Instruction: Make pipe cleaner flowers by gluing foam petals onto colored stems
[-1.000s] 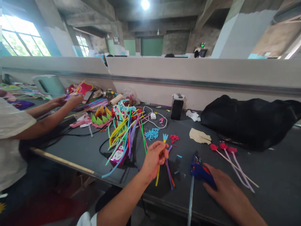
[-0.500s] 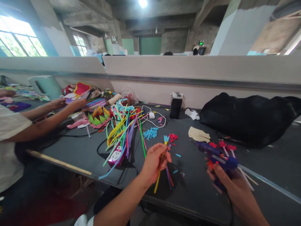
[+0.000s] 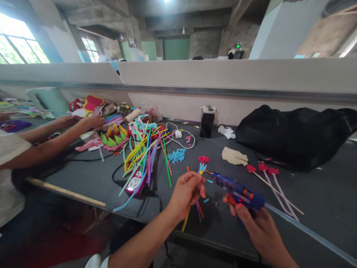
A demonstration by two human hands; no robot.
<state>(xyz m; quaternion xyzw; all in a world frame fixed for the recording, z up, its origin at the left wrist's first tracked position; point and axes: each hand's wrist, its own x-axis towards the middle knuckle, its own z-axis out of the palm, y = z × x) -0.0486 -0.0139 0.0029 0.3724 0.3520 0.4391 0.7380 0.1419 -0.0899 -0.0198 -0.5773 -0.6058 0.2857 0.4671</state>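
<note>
My left hand (image 3: 187, 193) pinches a yellow pipe cleaner (image 3: 186, 219) topped with a small flower of light blue petals (image 3: 202, 168). In my right hand (image 3: 255, 223) is a blue glue gun (image 3: 237, 190), its trigger under my fingers and a long clear glue stick (image 3: 312, 230) running out of its back. The gun's nozzle is at the blue petals; whether it touches them I cannot tell. Beyond my left hand lie a pile of blue petal pieces (image 3: 176, 156) and a smaller pile of red pieces (image 3: 203, 159). Red flowers on stems (image 3: 272, 171) rest right of the gun.
Colourful pipe cleaners (image 3: 139, 149) lie across a purple power strip (image 3: 135, 183) to the left. A phone (image 3: 207, 125) stands at the back, with a black bag (image 3: 292, 137) to its right. Another person's arms (image 3: 55, 134) work at far left. A beige cloth (image 3: 234, 156) lies mid-table.
My right hand has brought the glue gun leftward, and its nozzle is now at the blue flower. My left hand keeps its pinch on the pipe cleaner. The view has shifted slightly.
</note>
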